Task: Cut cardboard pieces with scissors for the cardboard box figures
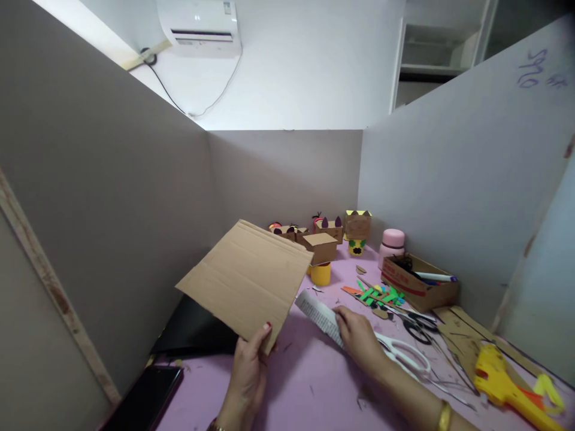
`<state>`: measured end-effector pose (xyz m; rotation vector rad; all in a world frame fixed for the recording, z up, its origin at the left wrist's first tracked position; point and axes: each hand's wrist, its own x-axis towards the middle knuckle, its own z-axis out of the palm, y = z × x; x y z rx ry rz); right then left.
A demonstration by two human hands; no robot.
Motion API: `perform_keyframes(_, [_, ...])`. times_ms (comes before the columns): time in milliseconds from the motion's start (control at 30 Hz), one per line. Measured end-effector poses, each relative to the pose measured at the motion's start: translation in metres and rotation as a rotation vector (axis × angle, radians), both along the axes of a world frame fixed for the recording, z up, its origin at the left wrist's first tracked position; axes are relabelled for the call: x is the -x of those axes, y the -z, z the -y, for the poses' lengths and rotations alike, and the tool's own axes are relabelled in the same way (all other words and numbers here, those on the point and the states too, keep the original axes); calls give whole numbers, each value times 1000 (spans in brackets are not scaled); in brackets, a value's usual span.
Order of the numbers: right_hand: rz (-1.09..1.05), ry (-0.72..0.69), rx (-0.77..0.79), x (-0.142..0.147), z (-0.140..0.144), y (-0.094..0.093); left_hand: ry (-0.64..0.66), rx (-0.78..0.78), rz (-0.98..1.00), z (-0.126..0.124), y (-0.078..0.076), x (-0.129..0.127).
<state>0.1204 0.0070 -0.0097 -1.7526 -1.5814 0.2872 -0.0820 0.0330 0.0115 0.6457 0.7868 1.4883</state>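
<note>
At the near edge of the pink table, my left hand pinches the bottom corner of a flat sheet of corrugated cardboard, thumb on the face toward me and fingers curled behind it, closed firmly on that one corner. To the right of the cardboard, my right hand rests palm down on the table, fingers half curled over the near end of a white printed strip that looks like a ruler; I cannot tell whether it is truly gripped or only pressed down. The cardboard is lifted clear of the table and tilted, its face turned toward me. Its long axis runs from lower left to upper right, with the far corner pointing toward the small cardboard box on a yellow cup just behind it. As I judge it, a one-corner grip could let the sheet sag or swing, and its far edge might knock that box off the cup. Right of the cardboard, beyond my right hand, lie white-handled scissors, green paper scraps, and an open box of pens. Further right sits a yellow glue gun. Behind the cardboard stand small decorated cardboard figures. Below and left of it lies a black folder.
</note>
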Motion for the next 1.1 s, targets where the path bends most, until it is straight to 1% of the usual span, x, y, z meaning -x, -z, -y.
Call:
perform_keyframes(67, [-135, 13, 3, -10, -3, 6, 3, -3, 6, 1, -1, 0])
perform_keyframes(167, [-314, 17, 34, -14, -10, 20, 14, -2, 6, 2, -2, 0])
perform_keyframes(233, [-387, 14, 26, -12, -13, 26, 9, 4, 6, 1, -2, 0])
perform_keyframes(300, [-409, 13, -6, -10, -14, 27, -2, 16, 0, 0, -2, 0])
perform_keyframes(400, [-344, 19, -93, -11, -10, 17, -8, 28, -9, 0, -3, 0])
perform_keyframes(533, [-122, 24, -204, -3, 2, -5, -22, 27, -3, 2, -7, -1])
perform_keyframes(667, [114, -61, -170, 16, 12, -19, -15, 46, -14, 2, -9, -1])
perform_keyframes(733, [180, -60, -136, 15, 8, -21, -20, 46, -10, 2, -8, -1])
perform_keyframes(767, [199, -36, -121, 9, 3, -23, -18, 43, -10, 2, -8, -1])
perform_keyframes(833, [213, 66, -83, -16, -14, -25, -9, 38, -9, 2, -7, -1])
perform_keyframes(1000, [215, 378, 84, -106, -76, -28, 33, 70, -20, 3, -6, -4])
perform_keyframes(1100, [221, 505, 186, -141, -106, -22, 56, 82, -43, 3, -8, -6])
